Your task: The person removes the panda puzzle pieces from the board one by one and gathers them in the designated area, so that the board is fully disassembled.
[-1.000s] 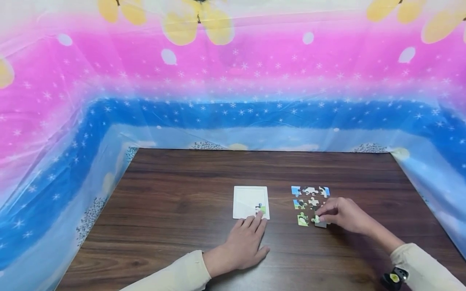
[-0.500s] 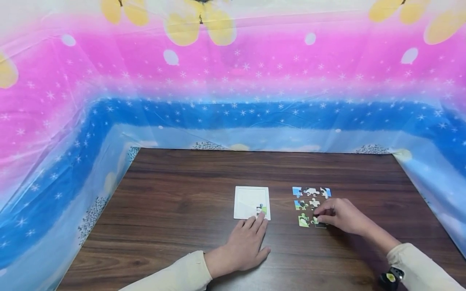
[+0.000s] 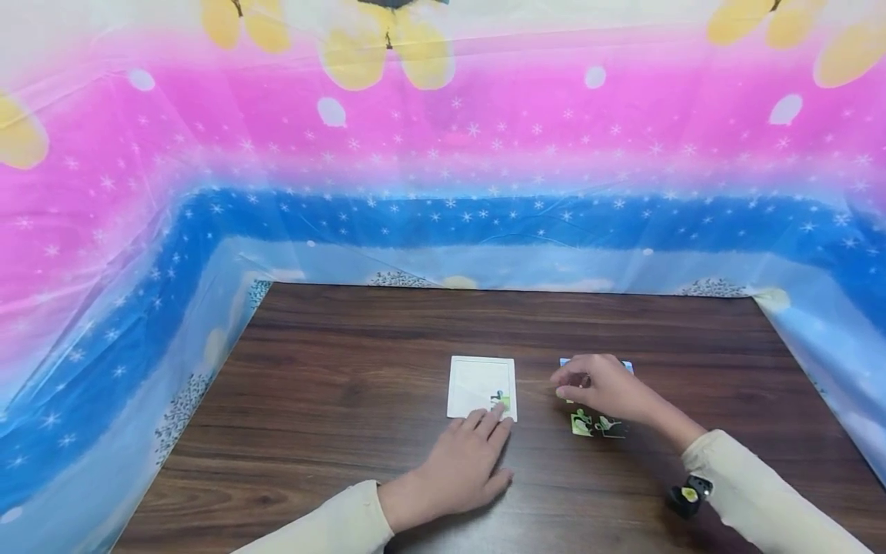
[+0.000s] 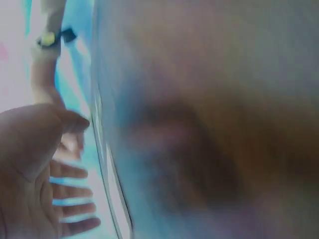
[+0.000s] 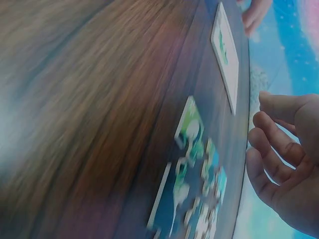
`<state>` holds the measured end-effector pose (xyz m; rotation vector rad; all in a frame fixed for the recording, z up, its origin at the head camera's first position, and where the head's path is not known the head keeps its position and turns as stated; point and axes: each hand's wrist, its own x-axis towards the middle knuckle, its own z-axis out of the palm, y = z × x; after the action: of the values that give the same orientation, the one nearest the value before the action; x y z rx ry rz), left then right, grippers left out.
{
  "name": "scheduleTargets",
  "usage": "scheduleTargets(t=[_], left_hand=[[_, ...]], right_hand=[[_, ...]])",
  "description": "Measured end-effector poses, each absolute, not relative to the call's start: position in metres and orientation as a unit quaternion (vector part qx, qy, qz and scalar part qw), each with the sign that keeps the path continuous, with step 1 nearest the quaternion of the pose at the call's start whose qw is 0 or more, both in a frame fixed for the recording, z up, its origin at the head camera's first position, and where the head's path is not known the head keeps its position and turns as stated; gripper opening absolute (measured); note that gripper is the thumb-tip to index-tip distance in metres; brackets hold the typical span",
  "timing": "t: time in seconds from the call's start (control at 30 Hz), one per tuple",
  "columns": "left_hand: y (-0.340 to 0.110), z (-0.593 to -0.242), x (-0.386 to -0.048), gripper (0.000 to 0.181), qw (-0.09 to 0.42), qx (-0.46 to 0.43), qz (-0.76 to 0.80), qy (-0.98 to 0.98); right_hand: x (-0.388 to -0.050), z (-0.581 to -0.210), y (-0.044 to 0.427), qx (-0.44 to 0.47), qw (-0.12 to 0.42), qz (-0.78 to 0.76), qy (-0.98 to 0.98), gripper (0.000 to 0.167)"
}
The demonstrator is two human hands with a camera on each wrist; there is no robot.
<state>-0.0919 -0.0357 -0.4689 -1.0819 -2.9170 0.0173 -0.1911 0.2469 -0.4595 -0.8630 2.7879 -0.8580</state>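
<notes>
In the head view my left hand (image 3: 457, 465) lies flat, its fingertips on the lower edge of a white square puzzle tray (image 3: 479, 369). One puzzle piece (image 3: 505, 402), green and black, sits in the tray's lower right corner, partly under a fingertip. My right hand (image 3: 609, 388) hovers over the loose pieces, fingers loosely bent, with nothing visible between them. Below it lie a green puzzle piece (image 3: 581, 422) and a darker puzzle piece (image 3: 611, 427), side by side. Other pieces are largely hidden by the hand; the right wrist view shows several puzzle pieces (image 5: 191, 122) close together.
The dark wooden table (image 3: 332, 369) carries the tray and pieces. A pink and blue patterned cloth (image 3: 443, 215) hangs around its back and sides. A dark wrist device (image 3: 688, 494) is strapped at the right sleeve.
My right hand has let go of the darker piece, which now lies beside the green one, and has moved left and away from me. The left hand stays on the tray.
</notes>
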Motion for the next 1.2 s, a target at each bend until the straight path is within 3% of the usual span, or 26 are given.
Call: scheduleTargets(t=[0.47,0.97,1.2], left_hand=[[-0.103,-0.470,-0.140,0.078,-0.054,-0.400,-0.038,-0.914],[-0.102,-0.475,-0.140,0.073,-0.089,-0.384,-0.069,-0.916],[-0.101,-0.475,-0.140,0.073,-0.098,-0.379,-0.080,-0.917]], right_hand=[[-0.196,-0.466,0.194,-0.326,0.078,-0.293,0.895,0.017],[-0.196,-0.477,0.173,-0.349,0.064,-0.246,0.902,0.031],[-0.194,-0.477,0.173,-0.334,0.074,-0.293,0.893,0.016]])
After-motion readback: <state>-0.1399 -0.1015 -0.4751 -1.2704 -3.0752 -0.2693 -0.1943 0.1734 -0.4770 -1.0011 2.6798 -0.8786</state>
